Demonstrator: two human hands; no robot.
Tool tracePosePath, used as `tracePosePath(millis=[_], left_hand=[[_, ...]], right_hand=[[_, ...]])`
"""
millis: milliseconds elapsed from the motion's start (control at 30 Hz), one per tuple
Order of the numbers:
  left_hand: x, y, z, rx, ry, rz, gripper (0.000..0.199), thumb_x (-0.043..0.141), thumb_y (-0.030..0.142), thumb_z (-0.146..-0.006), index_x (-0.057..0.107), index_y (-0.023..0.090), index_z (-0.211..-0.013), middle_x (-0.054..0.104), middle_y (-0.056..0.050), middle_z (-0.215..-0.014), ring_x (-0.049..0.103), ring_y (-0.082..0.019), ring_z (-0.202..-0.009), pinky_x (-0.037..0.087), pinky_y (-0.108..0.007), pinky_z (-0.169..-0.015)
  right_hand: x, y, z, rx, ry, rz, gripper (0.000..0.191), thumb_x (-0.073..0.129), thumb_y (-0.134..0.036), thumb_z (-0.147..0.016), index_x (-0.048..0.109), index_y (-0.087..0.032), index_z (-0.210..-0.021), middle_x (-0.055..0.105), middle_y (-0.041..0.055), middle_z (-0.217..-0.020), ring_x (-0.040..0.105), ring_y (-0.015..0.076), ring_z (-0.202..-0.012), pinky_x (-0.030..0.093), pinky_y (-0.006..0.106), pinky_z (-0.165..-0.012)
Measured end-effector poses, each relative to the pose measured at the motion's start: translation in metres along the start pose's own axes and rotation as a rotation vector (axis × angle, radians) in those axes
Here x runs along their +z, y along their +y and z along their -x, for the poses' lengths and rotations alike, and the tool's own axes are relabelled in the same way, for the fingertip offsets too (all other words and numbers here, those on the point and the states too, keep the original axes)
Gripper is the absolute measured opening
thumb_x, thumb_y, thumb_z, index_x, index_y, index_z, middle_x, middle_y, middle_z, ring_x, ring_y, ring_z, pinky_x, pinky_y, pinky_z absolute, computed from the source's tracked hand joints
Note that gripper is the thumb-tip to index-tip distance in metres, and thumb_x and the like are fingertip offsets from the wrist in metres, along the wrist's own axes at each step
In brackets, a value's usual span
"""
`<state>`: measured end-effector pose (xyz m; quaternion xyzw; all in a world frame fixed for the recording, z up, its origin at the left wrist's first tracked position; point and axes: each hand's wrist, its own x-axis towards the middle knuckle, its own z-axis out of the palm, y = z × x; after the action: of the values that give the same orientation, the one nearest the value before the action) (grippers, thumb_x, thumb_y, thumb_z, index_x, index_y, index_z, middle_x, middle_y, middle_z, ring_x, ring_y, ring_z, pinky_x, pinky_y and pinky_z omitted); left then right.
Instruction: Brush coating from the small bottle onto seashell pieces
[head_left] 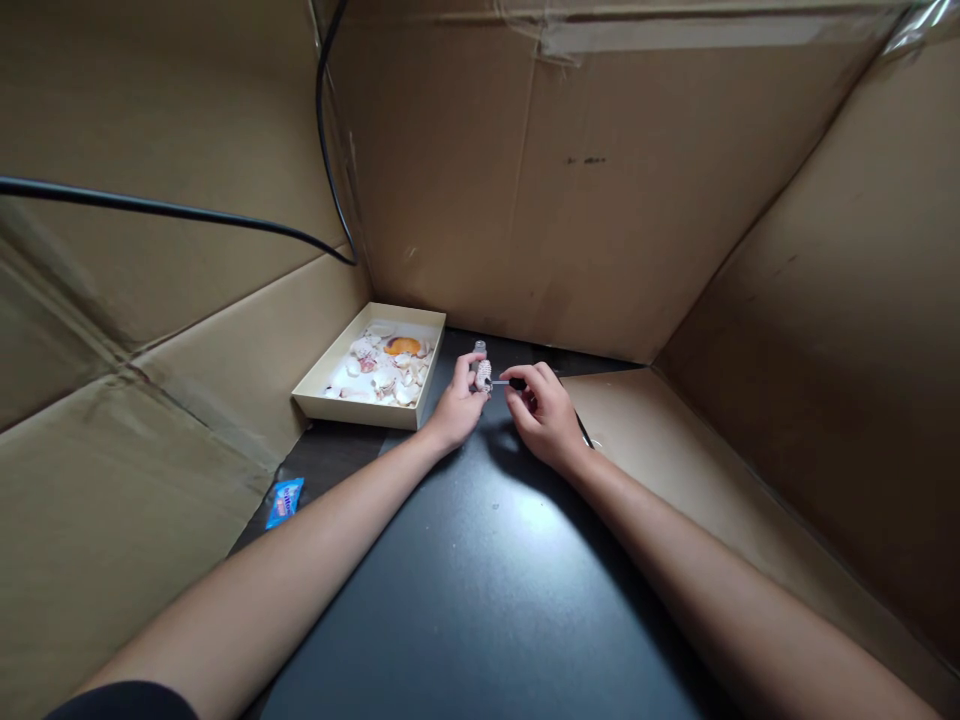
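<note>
My left hand (456, 408) is closed on a small whitish seashell (484, 374), its surface ridged and speckled. Right behind the shell stands a little clear bottle (480, 348) without a cap; whether my left fingers grip it too, I cannot tell. Between the fingers of my right hand (546, 412) is a brush applicator (516, 383) with a black cap-like handle and a thin pale stem. Its tip points left and meets or nearly meets the shell's side. Both hands are above the far part of the dark table (450, 600).
A shallow cream box (356, 412) at the left back holds several shells, one of them an orange shell (403, 346). A blue packet (285, 503) lies at the left edge. Cardboard walls (615, 200) enclose the table, and a black cable (225, 217) hangs at upper left.
</note>
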<state>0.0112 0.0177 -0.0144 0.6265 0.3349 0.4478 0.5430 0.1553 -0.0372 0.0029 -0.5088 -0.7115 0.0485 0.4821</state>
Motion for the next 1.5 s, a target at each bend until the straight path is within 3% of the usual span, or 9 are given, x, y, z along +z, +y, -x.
tracePosePath(millis=[100, 267, 500, 833, 1500], left_hand=[[-0.001, -0.001, 0.0, 0.004, -0.01, -0.006, 0.051, 0.048, 0.009, -0.073, 0.037, 0.023, -0.121, 0.053, 0.004, -0.084, 0.042, -0.005, -0.06, 0.035, -0.019, -0.061], [-0.001, -0.001, 0.0, 0.009, -0.008, -0.037, 0.052, 0.047, 0.009, -0.075, 0.036, 0.023, -0.123, 0.055, 0.003, -0.085, 0.043, -0.005, -0.06, 0.036, -0.02, -0.062], [0.001, 0.0, 0.0, 0.011, 0.008, -0.033, 0.046, 0.049, 0.009, -0.078, 0.036, 0.021, -0.12, 0.057, 0.002, -0.087, 0.046, -0.006, -0.064, 0.037, -0.02, -0.065], [-0.001, -0.01, -0.003, 0.087, 0.006, -0.074, 0.05, 0.053, 0.008, -0.076, 0.035, 0.019, -0.121, 0.056, 0.002, -0.086, 0.051, -0.008, -0.072, 0.04, -0.021, -0.072], [0.0, -0.011, -0.004, 0.074, 0.011, -0.076, 0.048, 0.051, 0.007, -0.078, 0.035, 0.02, -0.121, 0.056, 0.002, -0.086, 0.052, -0.008, -0.074, 0.039, -0.022, -0.073]], right_hand=[[0.0, 0.001, 0.0, -0.003, 0.047, -0.008, 0.016, 0.052, -0.023, -0.088, 0.061, -0.023, -0.101, 0.053, 0.0021, -0.087, 0.05, 0.0123, -0.063, 0.044, 0.027, -0.063], [0.0, 0.002, -0.001, 0.026, 0.009, 0.037, 0.014, 0.054, -0.023, -0.086, 0.062, -0.023, -0.097, 0.053, 0.0008, -0.083, 0.051, 0.0128, -0.065, 0.043, 0.027, -0.064], [0.0, -0.002, -0.001, -0.048, 0.001, -0.014, 0.013, 0.053, -0.024, -0.087, 0.061, -0.022, -0.097, 0.052, 0.0007, -0.079, 0.049, 0.0121, -0.062, 0.042, 0.025, -0.061], [-0.001, -0.003, 0.0, -0.043, 0.039, 0.002, 0.012, 0.053, -0.023, -0.086, 0.061, -0.022, -0.096, 0.052, 0.0006, -0.078, 0.048, 0.0118, -0.06, 0.042, 0.025, -0.059], [-0.001, -0.001, -0.001, -0.032, 0.048, 0.022, 0.012, 0.053, -0.024, -0.088, 0.061, -0.021, -0.096, 0.052, 0.0003, -0.077, 0.046, 0.0121, -0.062, 0.04, 0.025, -0.061]])
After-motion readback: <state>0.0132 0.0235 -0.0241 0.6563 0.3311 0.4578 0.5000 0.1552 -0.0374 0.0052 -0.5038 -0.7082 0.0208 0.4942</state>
